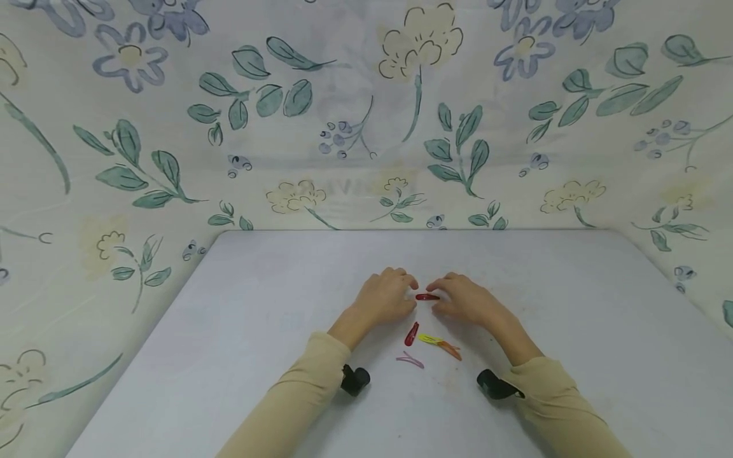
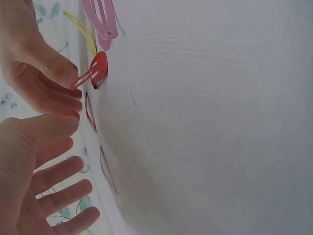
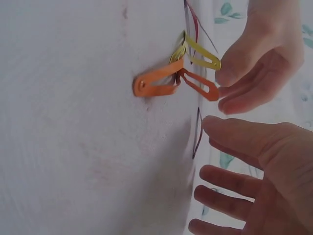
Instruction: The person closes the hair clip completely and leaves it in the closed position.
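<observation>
A red snap hair clip (image 1: pixel 427 297) lies on the table between the two hands. My left hand (image 1: pixel 388 296) is at its left, fingers loosely bent and spread, with nothing visible in its grasp. On the other side, my right hand (image 1: pixel 465 299) has thumb and fingertips close around the clip's right end; the right wrist view shows no pinch on it. Nearer me lie a second red hair clip (image 1: pixel 411 334), a yellow hair clip (image 1: pixel 431 339) touching or overlapping an orange hair clip (image 3: pixel 156 83), and a pink hair clip (image 2: pixel 102 22). The orange clip is snapped apart.
The white table (image 1: pixel 275 280) reaches back to a flower-patterned cloth (image 1: pixel 355 184), which also rises at the sides. A black wrist camera (image 1: pixel 356 380) sits at the left sleeve, another black wrist camera (image 1: pixel 494 384) at the right.
</observation>
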Motion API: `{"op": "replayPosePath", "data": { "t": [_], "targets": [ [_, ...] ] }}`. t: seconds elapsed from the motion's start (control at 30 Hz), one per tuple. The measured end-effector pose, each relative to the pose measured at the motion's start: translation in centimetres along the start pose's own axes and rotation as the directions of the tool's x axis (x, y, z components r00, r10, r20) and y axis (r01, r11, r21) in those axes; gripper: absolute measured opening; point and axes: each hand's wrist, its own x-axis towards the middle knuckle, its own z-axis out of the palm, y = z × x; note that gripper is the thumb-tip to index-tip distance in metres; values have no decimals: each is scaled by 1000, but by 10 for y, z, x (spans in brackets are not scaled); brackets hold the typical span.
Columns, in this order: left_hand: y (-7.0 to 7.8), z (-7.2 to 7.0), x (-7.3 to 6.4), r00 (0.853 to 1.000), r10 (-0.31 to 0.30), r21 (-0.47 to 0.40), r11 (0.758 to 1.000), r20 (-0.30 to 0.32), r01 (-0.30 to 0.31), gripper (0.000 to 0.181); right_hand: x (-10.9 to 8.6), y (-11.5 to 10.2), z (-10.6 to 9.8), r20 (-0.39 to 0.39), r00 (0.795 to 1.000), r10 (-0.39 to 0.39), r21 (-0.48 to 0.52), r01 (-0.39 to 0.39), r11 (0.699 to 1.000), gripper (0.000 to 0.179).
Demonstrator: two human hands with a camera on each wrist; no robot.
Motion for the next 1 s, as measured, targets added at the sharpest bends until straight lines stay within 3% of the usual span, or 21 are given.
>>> {"op": "replayPosePath", "data": {
  "t": [0.53, 1.0],
  "targets": [
    [-6, -9, -23, 995, 28, -33, 999, -96, -31, 27, -14, -12, -3, -76, 997, -35, 37, 38, 999, 37],
    [-12, -8, -40, 990, 10, -77, 997, -138, -21, 26, -23, -21, -6, -68, 995, -77, 49, 81, 996, 36]
  ]
}}
